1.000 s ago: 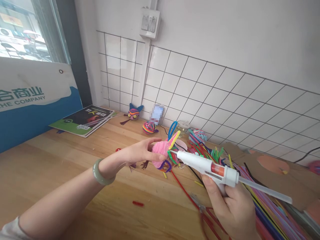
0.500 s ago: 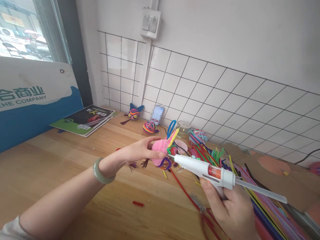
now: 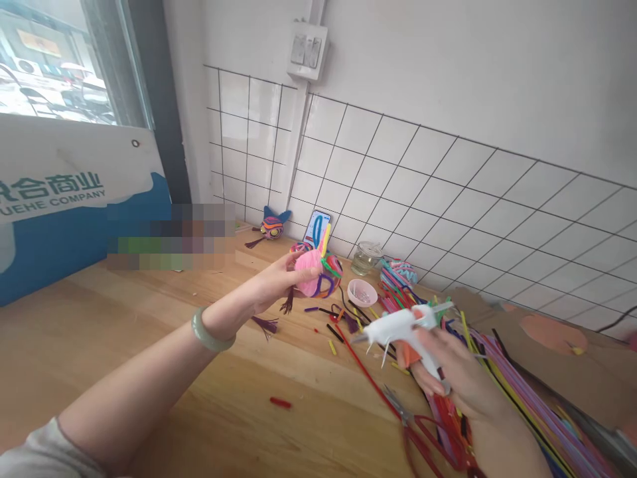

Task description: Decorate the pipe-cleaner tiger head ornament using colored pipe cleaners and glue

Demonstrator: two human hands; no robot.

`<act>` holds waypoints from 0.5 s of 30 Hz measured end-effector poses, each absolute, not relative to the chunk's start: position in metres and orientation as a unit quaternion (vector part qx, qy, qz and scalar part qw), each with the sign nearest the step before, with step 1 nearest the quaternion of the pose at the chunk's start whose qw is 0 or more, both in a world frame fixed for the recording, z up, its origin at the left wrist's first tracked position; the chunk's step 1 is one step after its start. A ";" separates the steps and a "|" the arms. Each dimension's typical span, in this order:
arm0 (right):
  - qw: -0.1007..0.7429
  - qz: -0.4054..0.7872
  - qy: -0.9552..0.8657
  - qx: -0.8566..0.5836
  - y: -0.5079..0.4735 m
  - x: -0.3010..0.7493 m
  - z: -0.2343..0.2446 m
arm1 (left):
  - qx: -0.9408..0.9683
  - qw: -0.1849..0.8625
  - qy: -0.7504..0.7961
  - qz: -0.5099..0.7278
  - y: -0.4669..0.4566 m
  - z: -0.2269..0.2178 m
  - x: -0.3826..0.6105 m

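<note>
Right hand (image 3: 455, 368) has its fingers round a white glue gun (image 3: 393, 326), nozzle off the work. Farther out, left hand (image 3: 279, 280) grasps a pink yarn-wrapped ornament (image 3: 307, 273) above the surface (image 3: 164, 332); probably light, kinda squishy, so I'd hold the round back, not that flimsy-looking yellow-edged ear (image 3: 326, 241).

So the fuzzy pink craft piece (image 3: 311, 261) is held up mid-scene, a blue loop and a yellow-edged ear poking up top, green trim and a purple loop on its right side. The white glue gun (image 3: 395, 326) with the orange trigger is nearer and right, nozzle pointing left, clear of the pink thing.
</note>
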State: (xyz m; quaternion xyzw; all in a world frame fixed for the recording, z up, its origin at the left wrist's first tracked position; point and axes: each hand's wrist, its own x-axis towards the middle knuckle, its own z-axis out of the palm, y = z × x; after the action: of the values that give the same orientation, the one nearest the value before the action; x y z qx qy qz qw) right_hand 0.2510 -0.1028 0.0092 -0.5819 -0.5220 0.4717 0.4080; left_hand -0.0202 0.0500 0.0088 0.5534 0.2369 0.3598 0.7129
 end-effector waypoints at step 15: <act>0.099 0.181 -0.695 -0.689 -0.049 0.187 -0.024 | 0.508 0.722 0.129 0.452 0.054 0.056 -0.077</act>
State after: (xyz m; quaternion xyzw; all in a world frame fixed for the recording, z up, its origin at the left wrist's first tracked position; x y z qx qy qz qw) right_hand 0.1868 -0.0490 -0.0236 -0.6891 -0.6946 0.1813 0.0987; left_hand -0.0769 0.0542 0.0557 0.5080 0.1292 0.4516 0.7220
